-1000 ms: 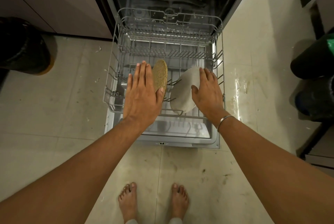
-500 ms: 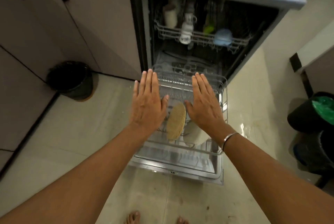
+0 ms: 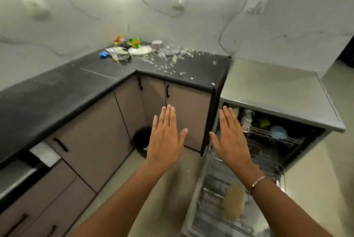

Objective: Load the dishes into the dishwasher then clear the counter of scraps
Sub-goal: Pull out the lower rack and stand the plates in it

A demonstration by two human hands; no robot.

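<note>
Now left grip (image 3: pixel 165 141) and right grip (image 3: pixel 232 142) hover flat-fingered, empty; scraps (image 3: pixel 173 58) litter the counter (image 3: pixel 57 99) at its back corner.

No readable text, brand or number; print on the wrappers (image 3: pixel 119 52) on the counter (image 3: pixel 193 70) too blurred.

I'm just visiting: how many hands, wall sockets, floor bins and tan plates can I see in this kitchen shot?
hands: 2
wall sockets: 2
floor bins: 1
tan plates: 1, in the dishwasher's lower rack
Total: 6
</note>
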